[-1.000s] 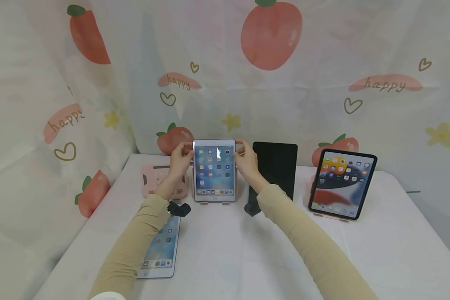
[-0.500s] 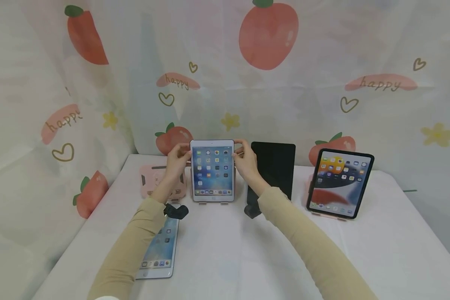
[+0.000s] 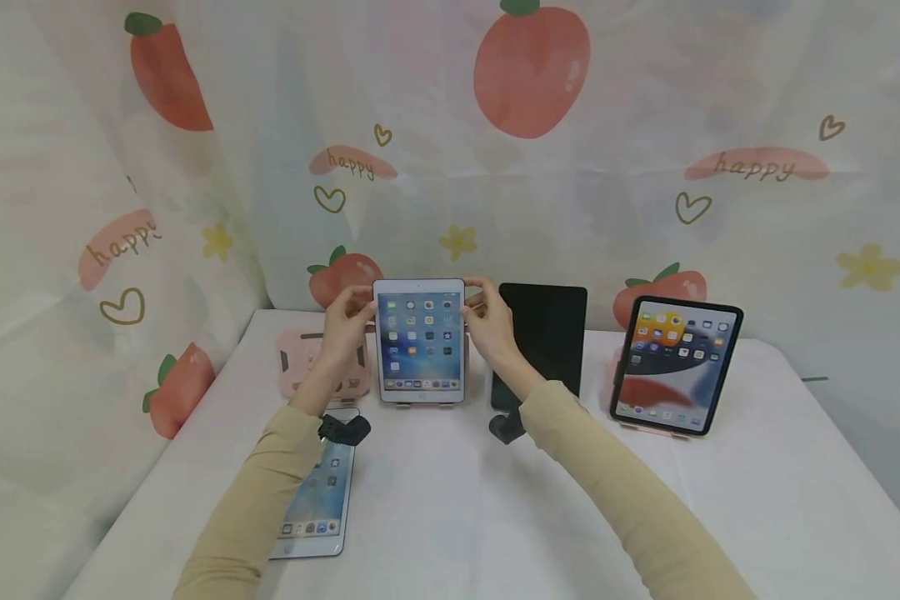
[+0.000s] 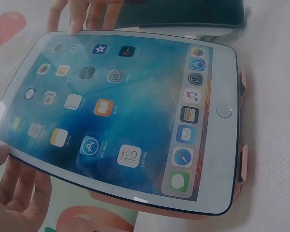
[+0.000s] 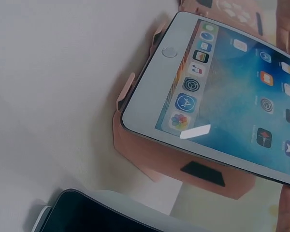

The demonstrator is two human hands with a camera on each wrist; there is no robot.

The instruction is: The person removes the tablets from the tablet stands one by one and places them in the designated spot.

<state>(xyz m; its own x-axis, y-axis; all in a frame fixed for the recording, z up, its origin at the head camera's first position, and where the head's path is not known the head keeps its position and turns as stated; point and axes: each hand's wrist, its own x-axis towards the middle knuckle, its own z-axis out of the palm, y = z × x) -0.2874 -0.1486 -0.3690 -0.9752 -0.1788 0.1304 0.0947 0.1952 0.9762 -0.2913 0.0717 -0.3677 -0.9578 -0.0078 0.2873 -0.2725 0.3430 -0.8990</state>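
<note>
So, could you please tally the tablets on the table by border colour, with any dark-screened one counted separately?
White-bordered lit tablets: 2
Black-bordered lit tablet: 1
Dark-screened tablet: 1
Total: 4

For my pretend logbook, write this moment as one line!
left hand: holds white tablet, left edge; right hand: holds right edge; tablet: bottom edge at pink stand; dark tablet: to right
</note>
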